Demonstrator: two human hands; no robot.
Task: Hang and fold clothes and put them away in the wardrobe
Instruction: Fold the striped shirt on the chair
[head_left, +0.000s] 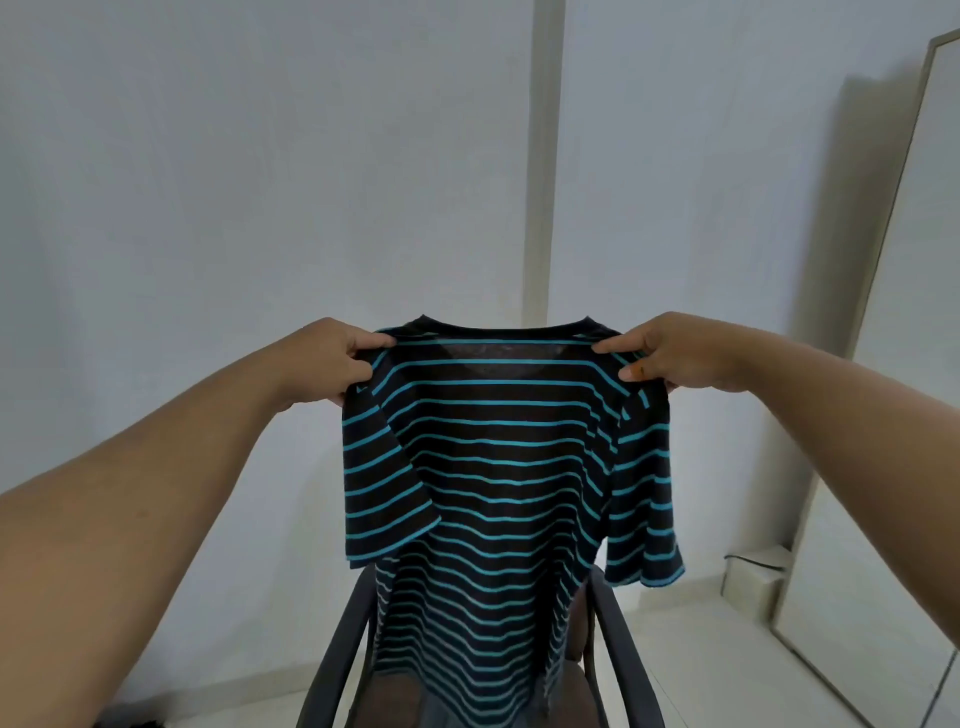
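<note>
A black T-shirt with turquoise stripes (498, 467) hangs in the air in front of me, spread flat with its collar up. My left hand (332, 358) pinches its left shoulder and my right hand (670, 353) pinches its right shoulder, both arms stretched forward. The sleeves droop at either side and the hem falls over the chair below. No hanger and no wardrobe are in view.
A dark chair (343, 639) with armrests stands right under the shirt, with something brown on its seat. A tall framed mirror (883, 415) leans on the right wall beside a white box (753, 577) on the floor. White walls close the room behind.
</note>
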